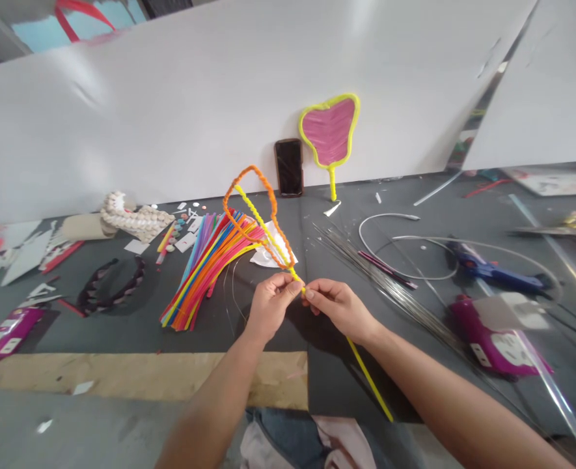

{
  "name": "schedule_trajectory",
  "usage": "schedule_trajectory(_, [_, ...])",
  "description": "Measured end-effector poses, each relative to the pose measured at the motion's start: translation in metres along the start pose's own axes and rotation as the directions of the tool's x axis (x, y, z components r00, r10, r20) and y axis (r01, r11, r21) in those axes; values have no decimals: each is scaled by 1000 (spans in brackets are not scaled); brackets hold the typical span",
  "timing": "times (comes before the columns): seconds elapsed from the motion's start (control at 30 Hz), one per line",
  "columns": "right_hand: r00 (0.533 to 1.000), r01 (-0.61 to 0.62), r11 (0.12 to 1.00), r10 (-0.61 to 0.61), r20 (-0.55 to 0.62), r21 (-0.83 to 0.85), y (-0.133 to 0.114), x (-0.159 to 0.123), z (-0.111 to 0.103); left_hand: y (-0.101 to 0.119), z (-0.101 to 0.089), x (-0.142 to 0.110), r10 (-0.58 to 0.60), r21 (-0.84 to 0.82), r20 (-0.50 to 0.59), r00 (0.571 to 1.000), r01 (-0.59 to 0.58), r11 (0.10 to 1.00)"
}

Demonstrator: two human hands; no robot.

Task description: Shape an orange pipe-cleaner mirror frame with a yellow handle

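Both hands pinch a yellow pipe cleaner (370, 378) in front of me. My left hand (274, 303) grips it where it wraps the base of an orange pipe-cleaner loop (274, 202). Close beside it, my right hand (339, 306) has its fingers closed on the same yellow pipe cleaner, and the long free end slants down below the right wrist. A straight yellow end (253, 213) sticks up inside the orange loop. Behind the loop lies a bundle of coloured pipe cleaners (204, 273). The fingertips hide the exact wrapping spot.
A pink fan shape with yellow edging (330, 133) and a phone (289, 167) lean on the white board. To the right lie metal wires (390, 286), a blue glue gun (497, 267) and a magenta box (497, 339). A dark braided headband (112, 286) rests at left.
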State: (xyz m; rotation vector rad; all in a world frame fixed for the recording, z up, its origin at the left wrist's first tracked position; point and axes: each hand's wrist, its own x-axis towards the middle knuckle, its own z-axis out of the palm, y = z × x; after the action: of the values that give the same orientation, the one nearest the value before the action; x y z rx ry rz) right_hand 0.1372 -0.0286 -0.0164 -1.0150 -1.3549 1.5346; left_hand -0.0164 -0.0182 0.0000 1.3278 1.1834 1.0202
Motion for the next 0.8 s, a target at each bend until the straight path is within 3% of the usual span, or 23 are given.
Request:
schedule_trajectory(0.17, [998, 8, 1000, -10, -69, -18, 0, 1, 0, -1, 1, 0, 32, -4, -64, 997, -32, 999])
schedule_trajectory(0.33, [997, -6, 999, 4, -78, -36, 1, 0, 1, 2, 2, -1, -28, -44, 16, 999, 29, 999])
schedule_trajectory(0.57, [998, -45, 998, 43, -41, -46, -2, 0, 0, -3, -2, 2, -43, -11, -51, 998, 42, 999])
schedule_trajectory(0.8, [998, -36, 989, 27, -63, -144, -10, 1, -15, -3, -4, 3, -85, -92, -98, 992, 76, 993])
